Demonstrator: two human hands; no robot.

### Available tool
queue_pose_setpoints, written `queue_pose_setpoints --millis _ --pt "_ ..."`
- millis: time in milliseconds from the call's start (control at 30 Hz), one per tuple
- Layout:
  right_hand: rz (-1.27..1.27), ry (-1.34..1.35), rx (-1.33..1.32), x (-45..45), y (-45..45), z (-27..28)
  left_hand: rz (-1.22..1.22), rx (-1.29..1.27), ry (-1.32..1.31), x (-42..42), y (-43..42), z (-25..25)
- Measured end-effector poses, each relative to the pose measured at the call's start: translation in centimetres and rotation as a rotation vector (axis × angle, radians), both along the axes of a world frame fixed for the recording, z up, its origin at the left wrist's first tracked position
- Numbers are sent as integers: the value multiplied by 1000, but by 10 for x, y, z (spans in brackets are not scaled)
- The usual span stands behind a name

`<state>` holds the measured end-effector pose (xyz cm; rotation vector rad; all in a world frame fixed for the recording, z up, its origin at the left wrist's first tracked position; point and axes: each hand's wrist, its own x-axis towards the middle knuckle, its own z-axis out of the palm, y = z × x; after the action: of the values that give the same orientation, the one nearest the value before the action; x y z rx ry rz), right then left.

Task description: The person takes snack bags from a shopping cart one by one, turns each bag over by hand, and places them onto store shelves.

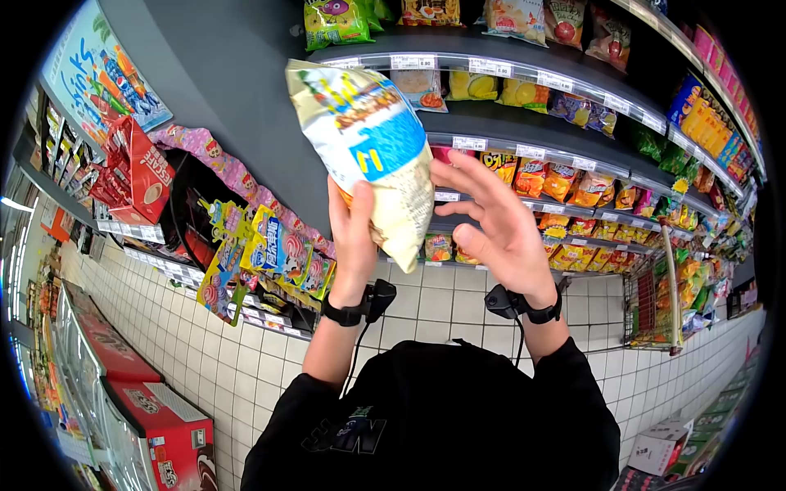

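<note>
A cream, blue and yellow snack bag (381, 147) is held up in front of the shelves, tilted, its lower corner pointing down. My left hand (352, 225) grips the bag's left side, with the thumb on the front and the other fingers hidden behind it. My right hand (495, 221) is beside the bag's right edge, fingers spread and slightly curled. Its fingertips come close to the bag; whether they touch it I cannot tell. Each wrist wears a black strap with a small device and a cable.
Shelves (524, 143) of bagged snacks with price tags curve across the front and right. Hanging candy packs (274, 241) and a red box (141, 168) stand at the left. A shopping cart (651, 299) is at the right, and red chest freezers (160, 417) are at lower left.
</note>
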<state>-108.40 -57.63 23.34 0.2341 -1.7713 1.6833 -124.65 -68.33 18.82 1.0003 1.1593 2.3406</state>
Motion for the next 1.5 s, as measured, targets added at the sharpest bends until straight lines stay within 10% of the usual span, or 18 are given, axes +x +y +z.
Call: queue_pose_setpoints --millis 433,1500 --pt "-246 -303 -90 1 18 -20 -673 412 -519 -5 -27 -6" --pt "-210 -314 -349 10 18 -6 -234 -265 -150 -1 -34 20"
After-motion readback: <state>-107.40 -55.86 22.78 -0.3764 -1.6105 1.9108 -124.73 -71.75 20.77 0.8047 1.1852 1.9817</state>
